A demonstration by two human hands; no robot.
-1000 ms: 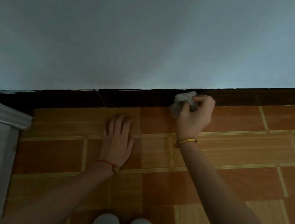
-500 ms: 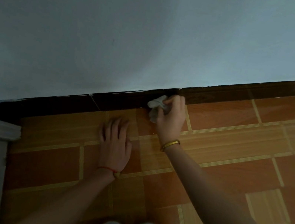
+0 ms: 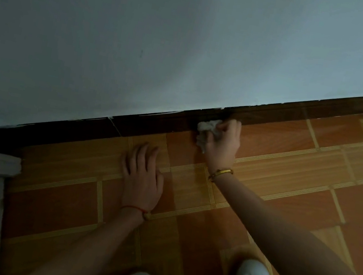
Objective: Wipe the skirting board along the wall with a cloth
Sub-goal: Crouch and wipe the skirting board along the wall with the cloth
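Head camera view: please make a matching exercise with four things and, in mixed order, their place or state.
Things:
1. cloth
2. left hand
3. skirting board
4. gold bracelet

Places or states:
a. flat on the floor tiles
b. on the right wrist
c. crumpled in the right hand
d. dark strip under the wall

Pairs: 1-c, 2-a, 3-d, 4-b

The cloth (image 3: 206,129) lies against the skirting board (image 3: 154,123) (below the wall (image 3: 168,39)), right of the left hand (image 3: 142,178).

Dim, soft-focus view, darkest lower left, edges bowed.
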